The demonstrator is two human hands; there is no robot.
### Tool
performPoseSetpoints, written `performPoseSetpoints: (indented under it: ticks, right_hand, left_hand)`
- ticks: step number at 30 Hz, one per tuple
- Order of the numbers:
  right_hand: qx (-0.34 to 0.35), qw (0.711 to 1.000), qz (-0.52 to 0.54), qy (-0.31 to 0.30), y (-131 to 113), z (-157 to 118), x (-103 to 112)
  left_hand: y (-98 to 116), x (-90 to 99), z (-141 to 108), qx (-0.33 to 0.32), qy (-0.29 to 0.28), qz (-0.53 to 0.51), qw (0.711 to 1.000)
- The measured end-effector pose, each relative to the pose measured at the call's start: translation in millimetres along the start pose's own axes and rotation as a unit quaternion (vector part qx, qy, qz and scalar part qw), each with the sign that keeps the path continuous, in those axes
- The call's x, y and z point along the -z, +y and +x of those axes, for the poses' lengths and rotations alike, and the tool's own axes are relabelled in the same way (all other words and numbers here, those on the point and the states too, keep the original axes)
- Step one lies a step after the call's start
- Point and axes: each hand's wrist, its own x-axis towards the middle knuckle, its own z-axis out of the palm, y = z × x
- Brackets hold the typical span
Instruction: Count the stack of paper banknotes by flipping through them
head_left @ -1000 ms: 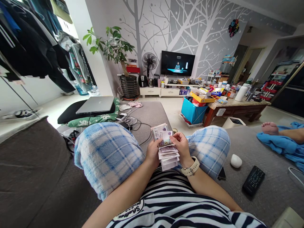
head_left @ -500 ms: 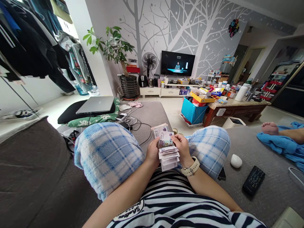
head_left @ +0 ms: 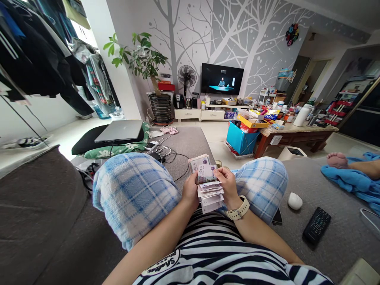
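A bundle of banknotes [head_left: 210, 196] is between my hands, above my lap. My left hand [head_left: 190, 190] is closed round its left side, the thumb lying near the fold. With thumb and fingers my right hand [head_left: 226, 181] pinches the right edge of an upper banknote [head_left: 206, 173] that shows a "5". Behind that note, more notes stick up at the upper left. The lower ends hang down in a fanned, layered stack toward my striped shirt. A pale watch [head_left: 239, 209] is on my right wrist. The fingers under the bundle are hidden.
My knees in a checked blanket [head_left: 136, 194] flank the notes. To the right on the sofa lie a white rounded case [head_left: 295, 201], a remote control [head_left: 317, 225] and another person's foot [head_left: 337, 160]. A laptop [head_left: 119, 131] and cables [head_left: 166, 152] lie ahead on the left.
The upper note has shifted slightly; it bent over toward me before and now stands flatter, with its "5" lower and partly covered. Both hands stay in nearly the same place.
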Motion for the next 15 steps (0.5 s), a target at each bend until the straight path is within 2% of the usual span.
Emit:
performPoseSetpoints:
  ticks: [6,15]
  right_hand:
    - [0.000,1.000,-0.003,-0.004,-2.5,-0.9,-0.6]
    - [0.000,1.000,-0.003,-0.005,-2.8,-0.4,-0.8]
  left_hand:
    - [1.2,-2.3,-1.6,0.007,0.013,0.006,1.000]
    - [1.6,-2.2,-1.8,0.005,0.002,0.015,1.000]
